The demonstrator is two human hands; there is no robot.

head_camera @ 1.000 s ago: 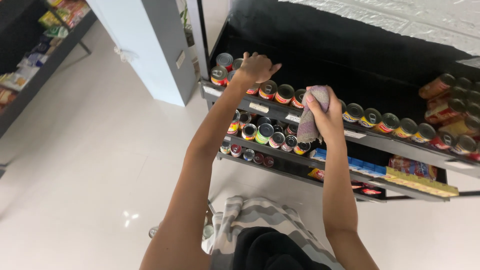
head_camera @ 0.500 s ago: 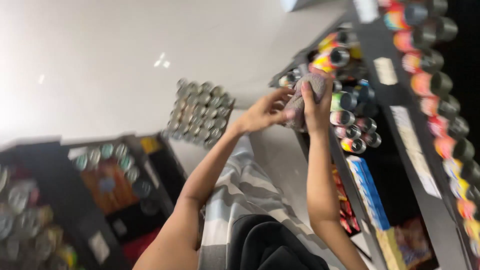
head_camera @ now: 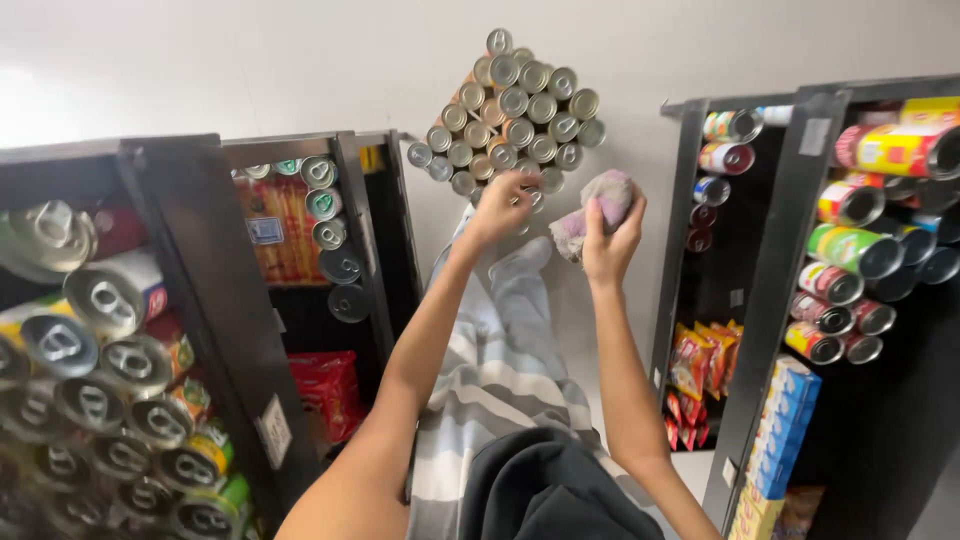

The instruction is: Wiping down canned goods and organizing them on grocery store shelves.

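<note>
A: While the view tips down the aisle, what lies nearest?

B: Closest, at the left edge, a black shelf (head_camera: 215, 330) packed with cans (head_camera: 95, 350) lying on their sides, pull-tab ends outward. Past them in the same unit sit a red packet (head_camera: 325, 390) low down and a few more cans by the upright.

A: And on the right?

B: Another black rack (head_camera: 760, 300). Blue boxes (head_camera: 785, 430) stand at its lower front edge, red and orange sachets (head_camera: 700, 365) behind, coloured tins (head_camera: 850, 255) stacked on the upper levels.

A: Between them?

B: The person's striped trousers (head_camera: 490, 370) and both arms stretched out over the pale floor (head_camera: 250, 70).

A: The hands?

B: The left hand (head_camera: 500, 205) reaches the near edge of a block of silver cans (head_camera: 515, 105) standing on the floor; its fingers curl onto a can there, though whether it is gripped I cannot tell. The right hand (head_camera: 612, 240) is clenched around a grey-pink cloth (head_camera: 598, 205), bunched, held above the floor just right of the block.

A: Anything in the way?

B: Only the shelves hemming in both sides.
</note>
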